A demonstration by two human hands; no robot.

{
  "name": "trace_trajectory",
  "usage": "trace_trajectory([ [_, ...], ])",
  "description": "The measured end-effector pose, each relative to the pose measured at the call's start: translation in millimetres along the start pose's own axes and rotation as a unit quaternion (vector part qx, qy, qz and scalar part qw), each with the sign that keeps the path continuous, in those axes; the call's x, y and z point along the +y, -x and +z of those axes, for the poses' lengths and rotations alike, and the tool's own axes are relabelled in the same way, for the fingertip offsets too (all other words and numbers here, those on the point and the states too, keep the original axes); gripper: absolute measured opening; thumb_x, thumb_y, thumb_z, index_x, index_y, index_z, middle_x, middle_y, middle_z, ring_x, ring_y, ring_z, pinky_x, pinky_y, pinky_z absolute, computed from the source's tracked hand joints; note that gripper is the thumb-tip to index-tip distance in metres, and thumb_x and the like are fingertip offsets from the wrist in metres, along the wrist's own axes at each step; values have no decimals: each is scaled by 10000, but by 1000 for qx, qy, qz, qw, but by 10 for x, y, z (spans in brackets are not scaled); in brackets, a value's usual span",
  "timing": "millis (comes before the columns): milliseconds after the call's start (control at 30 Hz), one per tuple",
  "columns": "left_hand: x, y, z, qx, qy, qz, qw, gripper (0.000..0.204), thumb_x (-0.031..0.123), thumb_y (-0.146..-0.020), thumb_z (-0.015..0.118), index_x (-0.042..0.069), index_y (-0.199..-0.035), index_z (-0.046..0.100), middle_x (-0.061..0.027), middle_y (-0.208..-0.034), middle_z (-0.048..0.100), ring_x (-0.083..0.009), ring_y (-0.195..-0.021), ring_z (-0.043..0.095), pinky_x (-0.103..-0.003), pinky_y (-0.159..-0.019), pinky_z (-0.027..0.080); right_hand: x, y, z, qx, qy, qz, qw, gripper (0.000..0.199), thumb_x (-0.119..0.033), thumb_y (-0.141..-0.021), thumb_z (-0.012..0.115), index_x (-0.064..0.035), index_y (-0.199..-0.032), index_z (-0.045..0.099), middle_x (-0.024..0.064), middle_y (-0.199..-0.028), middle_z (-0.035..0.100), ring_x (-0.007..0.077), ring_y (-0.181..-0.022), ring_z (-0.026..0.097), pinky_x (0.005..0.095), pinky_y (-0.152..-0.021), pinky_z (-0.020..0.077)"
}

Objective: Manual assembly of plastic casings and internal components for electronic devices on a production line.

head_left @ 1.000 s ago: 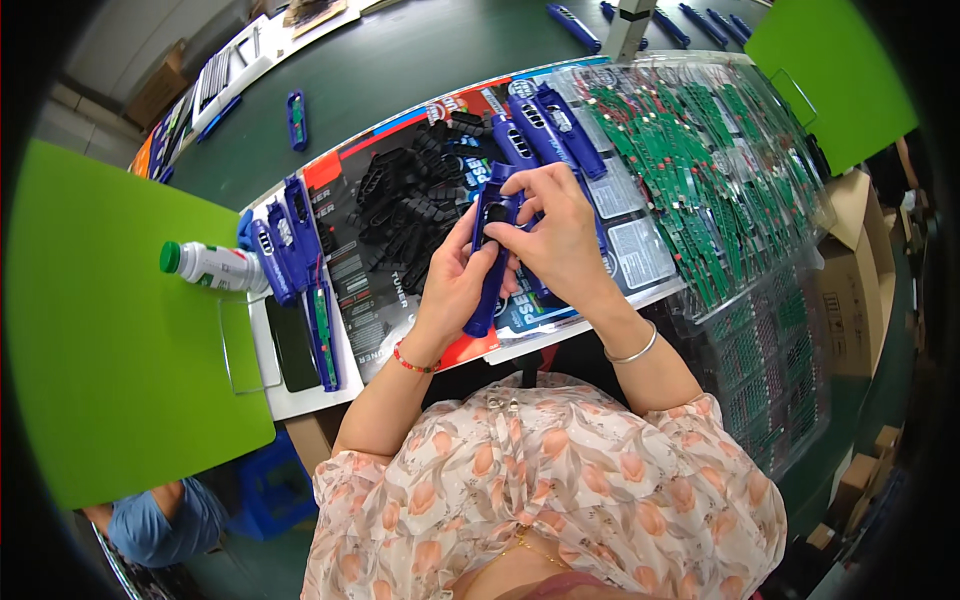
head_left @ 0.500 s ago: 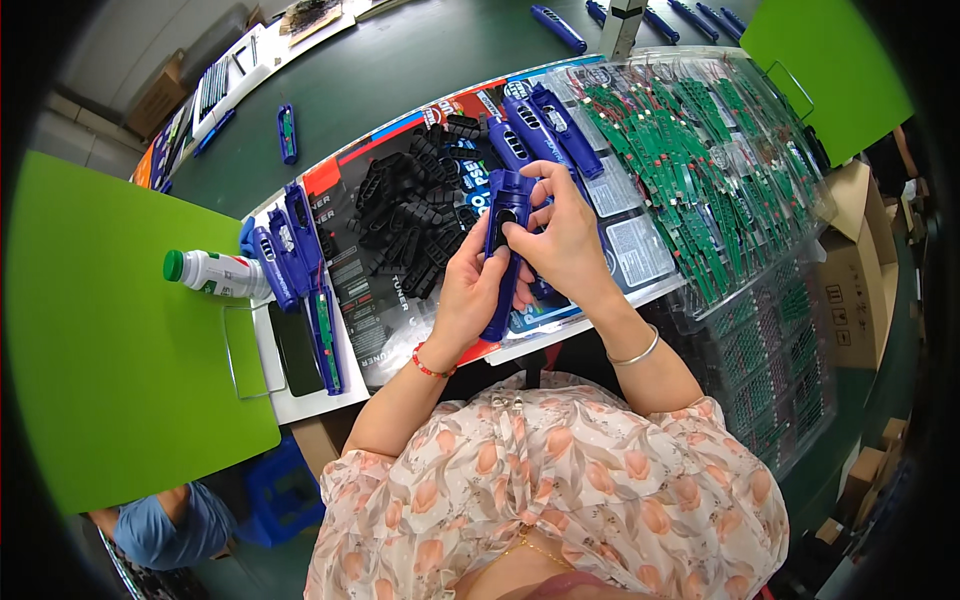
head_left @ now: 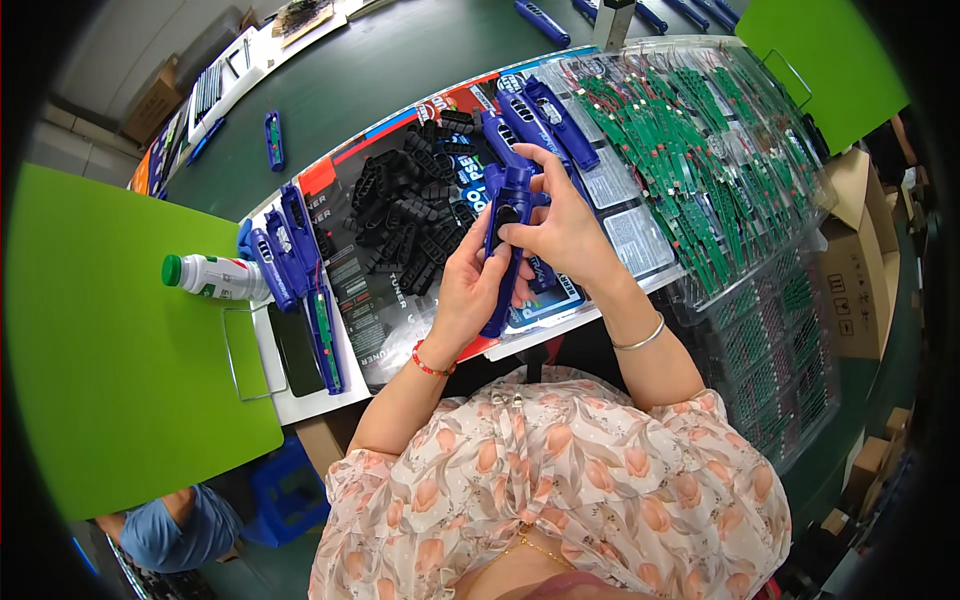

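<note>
My left hand (head_left: 472, 282) is closed round a long blue plastic housing (head_left: 509, 182), held tilted upright above the table's near edge. My right hand (head_left: 568, 235) grips the same housing from the right, its thumb pressing at a dark oval slot in the upper half. A small black part seems to sit in that slot, partly hidden by the thumb. Just left of the hands lies a pile of black moulded button strips (head_left: 405, 205). Beyond the hands rest several more blue housings (head_left: 525, 118).
Green circuit boards (head_left: 665, 165) with wires fill clear trays at the right. More blue housings (head_left: 288, 245), a white bottle (head_left: 215, 277) and a dark phone-like slab (head_left: 297, 350) are at the left. Green panels (head_left: 130, 340) flank both sides; a cardboard box (head_left: 855, 270) stands far right.
My right index finger has straightened a little over the housing's top end, and the thumb stays at the slot. Both hands keep their hold; the view has shifted slightly.
</note>
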State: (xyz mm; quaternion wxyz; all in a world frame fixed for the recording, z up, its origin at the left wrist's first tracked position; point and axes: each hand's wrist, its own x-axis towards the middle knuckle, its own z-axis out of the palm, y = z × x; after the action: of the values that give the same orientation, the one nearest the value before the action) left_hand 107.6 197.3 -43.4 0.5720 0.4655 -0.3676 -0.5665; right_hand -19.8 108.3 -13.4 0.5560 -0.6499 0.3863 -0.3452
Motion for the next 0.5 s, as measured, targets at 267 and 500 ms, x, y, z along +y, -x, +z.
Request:
trace_trajectory([
  [267, 73, -19, 27, -39, 51, 11, 998, 440, 93, -1019, 398, 57, -1448, 305, -124, -804, 619, -135, -545, 581, -245, -490, 490, -59, 42, 35, 36, -86, -24, 995, 506, -22, -800, 649, -25, -1288, 515, 136, -989, 617, 137, -531, 632, 259, -441, 482],
  [500, 16, -13, 45, -17, 16, 16, 1000, 445, 82, -1030, 377, 60, -1467, 293, -89, -761, 612, -112, -521, 571, -236, -468, 483, -123, 75, 100, 70, -26, -38, 996, 310, -30, -816, 622, 43, -1111, 564, 125, -853, 659, 138, -462, 609, 274, -406, 465],
])
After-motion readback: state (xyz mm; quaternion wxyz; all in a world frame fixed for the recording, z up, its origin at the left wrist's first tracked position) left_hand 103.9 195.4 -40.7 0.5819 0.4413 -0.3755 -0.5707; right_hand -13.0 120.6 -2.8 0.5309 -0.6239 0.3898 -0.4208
